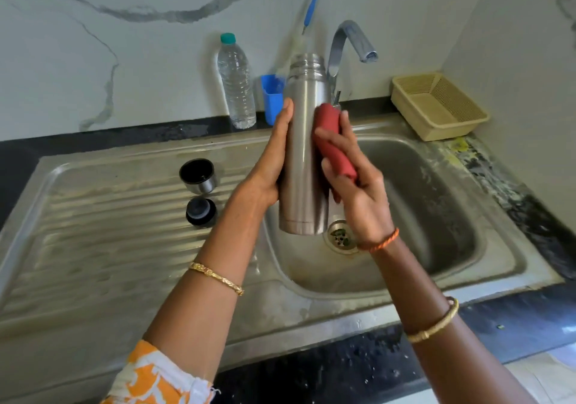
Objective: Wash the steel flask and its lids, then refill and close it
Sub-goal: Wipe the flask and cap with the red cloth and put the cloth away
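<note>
Nearest the camera, two forearms with bangles are reaching in over the front rim of the sink (311,319), the left one coming out of an orange and white sleeve (156,378). Above the sink bowl the left hand (274,160) is holding the flask (304,154) upright, palm against its left side, thumb lying up along the steel; the fingers are wrapping behind the flask where they cannot be seen. The flask is open at the top, its threaded neck bare, and its base is hanging above the bowl just left of the drain (341,236). The right hand (358,185) is gripping a folded red cloth (332,141), fingers curled round it, and is pressing it against the right side of the flask. On the ribbed drainboard to the left of the sink bowl, two lids are sitting apart from the flask: the black stopper (201,212) nearer the front, and the steel cup lid (198,175) just behind it, mouth up. Behind the sink bowl, the tap (346,45) is curving over to the right. Behind the sink, to the left of the tap, a blue cup (271,98) and a clear water bottle (236,82) are standing against the marble wall, and at the sink's far right corner a beige basket (436,104) is sitting on the counter.
</note>
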`<state>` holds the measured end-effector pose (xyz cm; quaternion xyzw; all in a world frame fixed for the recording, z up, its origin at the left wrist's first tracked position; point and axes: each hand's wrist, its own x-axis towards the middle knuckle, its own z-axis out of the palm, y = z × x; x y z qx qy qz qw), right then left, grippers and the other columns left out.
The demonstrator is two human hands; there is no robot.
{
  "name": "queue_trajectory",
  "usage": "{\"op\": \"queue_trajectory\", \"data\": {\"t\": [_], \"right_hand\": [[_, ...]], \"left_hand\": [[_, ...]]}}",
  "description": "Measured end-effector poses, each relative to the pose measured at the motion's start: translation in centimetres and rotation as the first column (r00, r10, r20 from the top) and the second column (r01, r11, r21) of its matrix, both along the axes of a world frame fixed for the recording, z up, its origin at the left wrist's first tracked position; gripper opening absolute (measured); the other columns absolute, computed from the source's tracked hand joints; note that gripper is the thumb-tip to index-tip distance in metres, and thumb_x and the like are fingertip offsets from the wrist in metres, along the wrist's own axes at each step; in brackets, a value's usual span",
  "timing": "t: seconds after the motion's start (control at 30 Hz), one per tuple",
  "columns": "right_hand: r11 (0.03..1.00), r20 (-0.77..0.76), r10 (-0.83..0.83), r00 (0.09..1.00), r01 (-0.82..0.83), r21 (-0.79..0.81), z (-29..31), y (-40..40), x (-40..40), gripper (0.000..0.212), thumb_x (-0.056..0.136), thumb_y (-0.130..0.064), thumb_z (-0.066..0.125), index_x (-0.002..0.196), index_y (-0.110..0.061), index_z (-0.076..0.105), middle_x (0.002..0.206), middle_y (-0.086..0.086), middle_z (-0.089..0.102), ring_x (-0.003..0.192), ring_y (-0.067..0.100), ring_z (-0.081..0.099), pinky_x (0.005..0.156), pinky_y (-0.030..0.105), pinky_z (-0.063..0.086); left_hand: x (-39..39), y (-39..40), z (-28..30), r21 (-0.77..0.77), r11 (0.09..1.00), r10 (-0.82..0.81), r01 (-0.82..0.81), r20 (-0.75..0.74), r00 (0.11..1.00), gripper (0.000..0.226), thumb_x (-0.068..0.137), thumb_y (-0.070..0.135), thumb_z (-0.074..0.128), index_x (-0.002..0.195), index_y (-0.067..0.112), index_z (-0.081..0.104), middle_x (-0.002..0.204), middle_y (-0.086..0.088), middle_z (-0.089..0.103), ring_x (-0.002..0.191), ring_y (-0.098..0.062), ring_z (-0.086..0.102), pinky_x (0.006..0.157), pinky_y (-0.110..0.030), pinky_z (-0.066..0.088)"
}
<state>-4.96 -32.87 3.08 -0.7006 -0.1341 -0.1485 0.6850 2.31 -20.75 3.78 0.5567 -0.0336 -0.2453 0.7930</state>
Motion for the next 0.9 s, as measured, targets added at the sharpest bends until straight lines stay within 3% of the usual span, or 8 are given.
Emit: {"op": "queue_trajectory", "data": {"t": [0.07, 0.13, 0.27, 0.43, 0.53, 0.6, 0.73, 0.9], "right_hand": [[0.998, 0.011, -0.009, 1.0, 0.008, 0.062, 1.5, -0.9, 1.4, 0.042, 0.089, -0.005, 0.052, 0.13, -0.009, 0.049, 0.154, 0.003, 0.023, 0.142, 0.011, 0.024, 0.113, 0.026, 0.029], [0.996, 0.02, 0.01, 1.0, -0.012, 0.089, 2.5, -1.9, 2.8, 0.042, 0.088, -0.004, 0.052, 0.129, -0.009, 0.048, 0.151, 0.005, 0.027, 0.142, 0.013, 0.025, 0.114, 0.027, 0.026], [0.988, 0.021, 0.079, 0.997, -0.081, 0.13, 3.1, -4.9, 5.0, 0.041, 0.085, -0.001, 0.052, 0.126, -0.006, 0.051, 0.147, 0.016, 0.038, 0.139, 0.012, 0.03, 0.116, 0.03, 0.024], [0.971, 0.047, 0.125, 0.991, -0.112, -0.213, 0.2, -7.0, 4.3, 0.04, 0.088, -0.02, 0.055, 0.127, -0.028, 0.052, 0.155, 0.007, 0.025, 0.145, 0.017, 0.015, 0.118, 0.05, 0.014], [0.946, 0.103, 0.141, 0.985, -0.103, -0.308, 1.8, -7.3, 5.7, 0.04, 0.089, -0.015, 0.054, 0.127, -0.027, 0.05, 0.151, 0.003, 0.029, 0.145, 0.018, 0.015, 0.119, 0.048, 0.012], [0.949, 0.093, 0.128, 0.988, -0.095, -0.299, 3.1, -7.3, 7.1, 0.04, 0.087, -0.018, 0.055, 0.125, -0.026, 0.052, 0.149, -0.001, 0.03, 0.144, 0.017, 0.019, 0.119, 0.046, 0.014], [0.974, -0.018, 0.058, 0.998, -0.061, -0.219, 4.5, -7.5, 9.0, 0.047, 0.081, -0.02, 0.054, 0.128, -0.017, 0.053, 0.154, 0.009, 0.024, 0.143, 0.017, 0.021, 0.119, 0.037, 0.018], [0.828, 0.242, 0.096, 0.965, 0.058, -0.558, 0.8, -6.9, 5.2, 0.045, 0.088, -0.011, 0.049, 0.133, -0.014, 0.051, 0.153, 0.018, 0.022, 0.144, 0.036, 0.009, 0.119, 0.046, 0.004]], "left_hand": [[-0.6, -0.7, 0.7, 0.013, 1.0, -0.014, 0.014, -0.003, 1.0, 0.063, 0.094, 0.066, 0.029, 0.104, 0.022, 0.073, 0.099, -0.01, 0.073, 0.089, -0.02, 0.069, 0.082, -0.034, 0.058], [-0.9, -1.7, 1.0, -0.009, 1.0, 0.0, 0.0, 0.001, 1.0, 0.062, 0.094, 0.064, 0.032, 0.1, 0.02, 0.075, 0.097, -0.011, 0.073, 0.086, -0.019, 0.07, 0.08, -0.033, 0.059], [-0.5, -4.1, 0.6, 0.029, 0.984, 0.177, -0.176, -0.021, 0.984, 0.064, 0.087, 0.069, 0.047, 0.12, 0.017, 0.065, 0.111, -0.009, 0.071, 0.102, -0.021, 0.068, 0.096, -0.039, 0.053], [0.2, -6.6, 0.4, 0.055, 0.944, 0.329, -0.326, -0.039, 0.944, 0.062, 0.088, 0.066, 0.048, 0.119, 0.016, 0.067, 0.112, -0.011, 0.071, 0.107, -0.025, 0.067, 0.1, -0.044, 0.05], [-0.3, -8.1, 0.2, -0.062, 0.951, 0.302, -0.304, -0.032, 0.953, 0.068, 0.09, 0.069, 0.041, 0.126, 0.015, 0.063, 0.118, -0.011, 0.069, 0.11, -0.024, 0.065, 0.102, -0.042, 0.049], [-0.6, -8.8, -0.4, -0.097, 0.96, 0.263, -0.262, -0.004, 0.965, 0.07, 0.091, 0.069, 0.04, 0.13, 0.015, 0.059, 0.119, -0.011, 0.068, 0.112, -0.024, 0.065, 0.103, -0.041, 0.047], [-1.0, -8.8, -0.9, 0.032, 0.959, 0.283, -0.283, 0.004, 0.959, 0.072, 0.084, 0.073, 0.048, 0.119, 0.014, 0.066, 0.104, -0.014, 0.072, 0.095, -0.027, 0.069, 0.098, -0.048, 0.051], [-0.3, -8.4, -0.2, -0.047, 0.931, 0.361, -0.363, -0.042, 0.932, 0.068, 0.088, 0.065, 0.047, 0.128, 0.012, 0.06, 0.121, -0.015, 0.066, 0.112, -0.026, 0.064, 0.098, -0.039, 0.051]]}}
